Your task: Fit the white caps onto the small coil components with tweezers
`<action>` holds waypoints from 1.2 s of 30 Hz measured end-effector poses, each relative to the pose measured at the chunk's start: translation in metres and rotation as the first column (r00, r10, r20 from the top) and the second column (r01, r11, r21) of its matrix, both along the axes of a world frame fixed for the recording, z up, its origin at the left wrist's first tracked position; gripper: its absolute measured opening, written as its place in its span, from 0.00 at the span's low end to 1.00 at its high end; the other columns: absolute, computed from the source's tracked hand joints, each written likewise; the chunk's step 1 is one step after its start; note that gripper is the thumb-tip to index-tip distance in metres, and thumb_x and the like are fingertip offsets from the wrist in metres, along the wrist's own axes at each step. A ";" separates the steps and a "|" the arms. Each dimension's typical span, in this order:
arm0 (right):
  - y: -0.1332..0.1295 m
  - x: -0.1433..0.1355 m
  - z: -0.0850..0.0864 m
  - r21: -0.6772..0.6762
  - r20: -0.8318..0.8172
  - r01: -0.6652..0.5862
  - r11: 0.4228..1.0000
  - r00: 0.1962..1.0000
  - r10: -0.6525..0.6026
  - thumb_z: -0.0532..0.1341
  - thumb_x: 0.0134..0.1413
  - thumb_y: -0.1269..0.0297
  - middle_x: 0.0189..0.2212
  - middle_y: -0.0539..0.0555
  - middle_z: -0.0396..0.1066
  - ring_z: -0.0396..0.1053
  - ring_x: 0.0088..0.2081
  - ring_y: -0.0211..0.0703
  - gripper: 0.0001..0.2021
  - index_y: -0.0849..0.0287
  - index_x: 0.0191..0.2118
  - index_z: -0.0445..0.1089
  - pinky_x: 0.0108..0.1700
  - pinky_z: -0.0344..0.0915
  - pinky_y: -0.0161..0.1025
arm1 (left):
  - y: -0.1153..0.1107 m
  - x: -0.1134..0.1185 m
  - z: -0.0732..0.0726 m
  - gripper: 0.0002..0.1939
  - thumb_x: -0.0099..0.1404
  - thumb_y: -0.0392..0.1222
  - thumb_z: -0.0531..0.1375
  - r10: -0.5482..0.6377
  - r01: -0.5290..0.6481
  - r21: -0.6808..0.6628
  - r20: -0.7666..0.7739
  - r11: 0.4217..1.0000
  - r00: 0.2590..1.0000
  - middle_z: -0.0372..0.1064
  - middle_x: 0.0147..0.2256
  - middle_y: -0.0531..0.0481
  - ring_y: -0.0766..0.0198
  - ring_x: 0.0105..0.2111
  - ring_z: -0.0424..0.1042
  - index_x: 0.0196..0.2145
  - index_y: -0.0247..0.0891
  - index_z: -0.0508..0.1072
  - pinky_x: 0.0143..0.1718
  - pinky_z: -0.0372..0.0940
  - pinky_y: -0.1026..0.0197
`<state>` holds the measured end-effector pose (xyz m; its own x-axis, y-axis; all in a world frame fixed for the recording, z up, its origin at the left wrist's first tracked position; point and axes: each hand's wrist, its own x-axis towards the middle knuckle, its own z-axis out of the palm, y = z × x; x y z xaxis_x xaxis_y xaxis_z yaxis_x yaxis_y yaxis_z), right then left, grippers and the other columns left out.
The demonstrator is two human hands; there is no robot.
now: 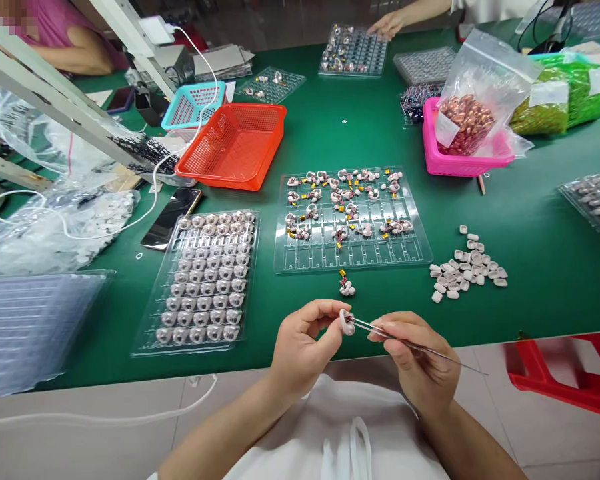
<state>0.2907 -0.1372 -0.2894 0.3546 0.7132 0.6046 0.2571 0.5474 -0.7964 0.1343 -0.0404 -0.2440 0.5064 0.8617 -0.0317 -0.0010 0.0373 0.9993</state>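
Between the thumb and fingers of my left hand [307, 343] is a small white curved plastic shell [347, 323]. My right hand [423, 357] is closed around metal tweezers [405, 341], whose tips reach into the shell. What the tips touch inside is too small to make out. Just beyond the hands lies a small part with a yellow tab and thin wires [347, 287]. Behind it, a clear compartment tray [375, 257] carries several similar wired pieces. To the right is a loose pile of small white caps [467, 267].
At left stands a clear tray of pale shells [207, 287], beside a phone [173, 217] and stacked empty trays [35, 327]. Farther back are a red basket [235, 143], a blue basket [193, 103] and a pink basket [467, 163] with bagged copper-coloured parts. Another person's hand [387, 25] touches a far tray.
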 end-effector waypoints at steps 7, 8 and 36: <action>0.001 -0.002 -0.002 0.045 0.051 0.055 0.997 0.997 -0.058 0.61 0.62 0.76 0.43 0.57 0.77 0.78 0.39 0.46 0.18 0.52 0.54 0.73 0.34 0.78 0.43 | -0.002 0.002 0.000 0.06 0.62 0.37 0.65 0.031 -0.031 -0.043 0.014 0.999 0.999 0.79 0.31 0.47 0.63 0.31 0.78 0.37 0.34 0.79 0.35 0.73 0.65; 0.001 -0.003 -0.002 0.055 0.053 0.055 0.997 0.997 -0.058 0.61 0.62 0.76 0.44 0.57 0.77 0.78 0.39 0.47 0.18 0.52 0.54 0.73 0.34 0.78 0.43 | -0.002 0.002 0.000 0.06 0.62 0.37 0.65 0.033 -0.032 -0.046 0.017 0.998 0.999 0.79 0.30 0.48 0.63 0.31 0.78 0.37 0.34 0.79 0.35 0.73 0.65; 0.005 -0.004 0.008 0.226 0.366 0.169 0.959 0.898 -0.245 0.60 0.61 0.78 0.39 0.59 0.79 0.77 0.35 0.45 0.21 0.55 0.58 0.70 0.29 0.74 0.41 | -0.004 0.007 0.003 0.06 0.58 0.35 0.68 0.062 -0.049 -0.116 0.112 0.992 0.992 0.80 0.29 0.50 0.66 0.30 0.78 0.35 0.36 0.81 0.35 0.73 0.68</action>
